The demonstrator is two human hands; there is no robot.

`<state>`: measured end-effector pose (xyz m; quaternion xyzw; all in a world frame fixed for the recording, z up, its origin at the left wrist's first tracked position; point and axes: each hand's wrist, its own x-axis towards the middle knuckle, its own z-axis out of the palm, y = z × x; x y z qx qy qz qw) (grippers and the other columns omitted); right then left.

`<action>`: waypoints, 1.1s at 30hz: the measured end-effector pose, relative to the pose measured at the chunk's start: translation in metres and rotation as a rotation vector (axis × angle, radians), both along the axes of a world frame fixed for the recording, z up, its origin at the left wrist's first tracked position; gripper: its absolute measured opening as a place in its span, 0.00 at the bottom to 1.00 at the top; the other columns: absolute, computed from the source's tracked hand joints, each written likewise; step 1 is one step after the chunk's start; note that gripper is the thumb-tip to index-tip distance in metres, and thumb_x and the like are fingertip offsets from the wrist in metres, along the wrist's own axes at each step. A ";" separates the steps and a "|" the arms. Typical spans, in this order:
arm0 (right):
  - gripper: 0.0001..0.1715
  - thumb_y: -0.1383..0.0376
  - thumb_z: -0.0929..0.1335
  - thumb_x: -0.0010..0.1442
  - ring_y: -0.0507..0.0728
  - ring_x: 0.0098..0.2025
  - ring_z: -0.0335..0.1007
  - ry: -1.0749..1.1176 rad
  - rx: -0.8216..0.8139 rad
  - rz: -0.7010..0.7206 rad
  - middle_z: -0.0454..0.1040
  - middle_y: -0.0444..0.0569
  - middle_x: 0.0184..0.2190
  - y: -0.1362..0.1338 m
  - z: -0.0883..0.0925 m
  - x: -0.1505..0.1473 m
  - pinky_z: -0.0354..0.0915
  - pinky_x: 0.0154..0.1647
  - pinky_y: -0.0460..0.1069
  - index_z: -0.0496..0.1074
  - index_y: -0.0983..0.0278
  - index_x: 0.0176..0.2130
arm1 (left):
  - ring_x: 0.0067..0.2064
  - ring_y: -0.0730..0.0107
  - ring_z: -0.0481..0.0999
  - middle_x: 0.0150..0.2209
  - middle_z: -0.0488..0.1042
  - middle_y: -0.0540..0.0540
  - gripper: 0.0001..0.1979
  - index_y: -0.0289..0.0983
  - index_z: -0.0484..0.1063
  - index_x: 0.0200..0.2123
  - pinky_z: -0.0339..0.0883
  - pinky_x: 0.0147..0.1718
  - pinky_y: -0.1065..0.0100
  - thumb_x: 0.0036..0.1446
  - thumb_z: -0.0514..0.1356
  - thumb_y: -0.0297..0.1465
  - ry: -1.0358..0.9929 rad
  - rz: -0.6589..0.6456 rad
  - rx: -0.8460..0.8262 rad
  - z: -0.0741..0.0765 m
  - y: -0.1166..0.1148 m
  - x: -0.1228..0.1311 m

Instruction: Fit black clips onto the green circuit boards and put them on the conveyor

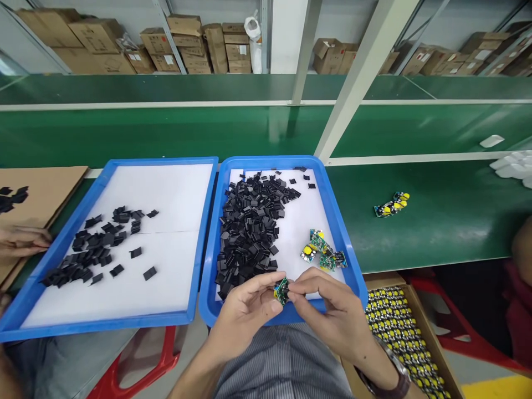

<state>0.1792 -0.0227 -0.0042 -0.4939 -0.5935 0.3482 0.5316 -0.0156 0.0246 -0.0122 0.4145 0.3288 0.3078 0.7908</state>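
Over the near edge of the blue tray (347, 249), my left hand (247, 310) holds a small green circuit board (281, 291) with a yellow part between thumb and fingers. At the board's right edge, my right hand (336, 307) is closed in a pinch; what lies between its fingertips is hidden. In the tray, a big heap of small black square pieces (249, 227) covers the left side of the white liner. Several more circuit boards with yellow parts (320, 249) lie in a loose cluster at the right, just beyond my right hand.
A second blue tray (203, 221) with scattered black pieces (100, 244) stands at left, beside another person's hand (22, 241) and cardboard (37, 194). More boards (392, 205) lie on the green table. Low at right is a carton of boards (403, 338). A slanted white post (361, 77) rises behind.
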 end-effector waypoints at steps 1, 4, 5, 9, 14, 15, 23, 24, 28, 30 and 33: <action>0.13 0.74 0.71 0.65 0.55 0.35 0.77 -0.006 -0.001 0.000 0.80 0.46 0.35 0.000 0.000 0.000 0.72 0.35 0.50 0.79 0.58 0.46 | 0.54 0.66 0.81 0.51 0.84 0.46 0.18 0.46 0.79 0.57 0.72 0.56 0.69 0.64 0.69 0.31 0.009 -0.003 -0.001 0.000 0.000 0.000; 0.14 0.75 0.70 0.66 0.54 0.36 0.76 -0.043 0.006 0.012 0.79 0.46 0.36 -0.002 0.003 0.001 0.71 0.36 0.50 0.77 0.58 0.46 | 0.53 0.65 0.81 0.51 0.84 0.45 0.18 0.46 0.79 0.57 0.73 0.55 0.68 0.64 0.69 0.31 0.022 -0.006 -0.002 0.000 -0.001 0.001; 0.14 0.75 0.70 0.66 0.54 0.37 0.75 -0.057 0.007 0.018 0.78 0.46 0.36 -0.003 0.004 0.001 0.70 0.36 0.50 0.77 0.58 0.47 | 0.53 0.65 0.81 0.51 0.84 0.45 0.18 0.46 0.79 0.57 0.73 0.56 0.68 0.63 0.69 0.32 0.026 0.002 0.001 0.001 -0.001 0.001; 0.13 0.75 0.69 0.67 0.53 0.36 0.73 -0.091 -0.021 0.024 0.76 0.44 0.35 -0.005 0.007 0.001 0.68 0.36 0.49 0.76 0.58 0.46 | 0.51 0.66 0.82 0.49 0.84 0.46 0.18 0.46 0.80 0.55 0.74 0.53 0.69 0.62 0.70 0.32 0.065 0.033 0.019 0.000 -0.002 0.002; 0.10 0.73 0.69 0.68 0.53 0.35 0.72 -0.078 -0.067 0.026 0.76 0.44 0.34 -0.004 0.005 0.000 0.67 0.35 0.48 0.76 0.58 0.43 | 0.48 0.67 0.82 0.46 0.84 0.46 0.18 0.46 0.81 0.54 0.75 0.51 0.71 0.60 0.71 0.32 0.069 0.032 0.029 -0.002 -0.002 0.003; 0.09 0.72 0.69 0.68 0.53 0.35 0.72 -0.082 -0.071 0.031 0.75 0.44 0.34 -0.004 0.004 -0.001 0.67 0.35 0.48 0.76 0.58 0.43 | 0.48 0.68 0.82 0.46 0.84 0.46 0.18 0.46 0.82 0.54 0.75 0.50 0.71 0.60 0.71 0.32 0.076 0.036 0.035 -0.002 -0.002 0.003; 0.08 0.72 0.69 0.68 0.52 0.34 0.71 -0.097 -0.041 0.026 0.74 0.43 0.34 -0.004 -0.001 -0.001 0.67 0.35 0.48 0.76 0.59 0.43 | 0.49 0.63 0.82 0.49 0.81 0.43 0.18 0.44 0.82 0.53 0.78 0.50 0.66 0.60 0.71 0.29 0.083 0.066 0.150 -0.003 -0.004 0.003; 0.08 0.72 0.69 0.68 0.52 0.35 0.71 -0.095 -0.037 0.040 0.74 0.44 0.34 -0.004 -0.001 0.000 0.67 0.35 0.48 0.76 0.59 0.43 | 0.49 0.64 0.82 0.49 0.81 0.44 0.18 0.45 0.82 0.53 0.78 0.49 0.68 0.60 0.71 0.29 0.085 0.066 0.173 -0.003 -0.004 0.004; 0.08 0.71 0.70 0.68 0.52 0.34 0.71 -0.055 -0.046 0.108 0.74 0.44 0.32 0.003 -0.005 0.006 0.67 0.34 0.48 0.79 0.59 0.42 | 0.49 0.65 0.82 0.49 0.79 0.45 0.17 0.47 0.81 0.54 0.79 0.49 0.68 0.62 0.69 0.29 0.117 0.076 0.248 -0.003 -0.005 0.007; 0.07 0.69 0.71 0.67 0.53 0.33 0.72 -0.001 -0.094 0.084 0.76 0.44 0.31 0.006 -0.009 0.008 0.69 0.34 0.48 0.81 0.58 0.41 | 0.52 0.63 0.81 0.53 0.78 0.44 0.19 0.48 0.78 0.57 0.78 0.52 0.65 0.64 0.68 0.30 0.169 0.064 0.315 -0.004 -0.006 0.008; 0.07 0.66 0.74 0.65 0.52 0.31 0.75 0.211 -0.227 0.044 0.79 0.44 0.31 0.007 -0.015 0.005 0.73 0.34 0.49 0.82 0.56 0.44 | 0.58 0.61 0.77 0.59 0.73 0.43 0.25 0.49 0.73 0.62 0.76 0.56 0.63 0.64 0.67 0.29 0.349 0.089 0.568 -0.007 -0.009 0.009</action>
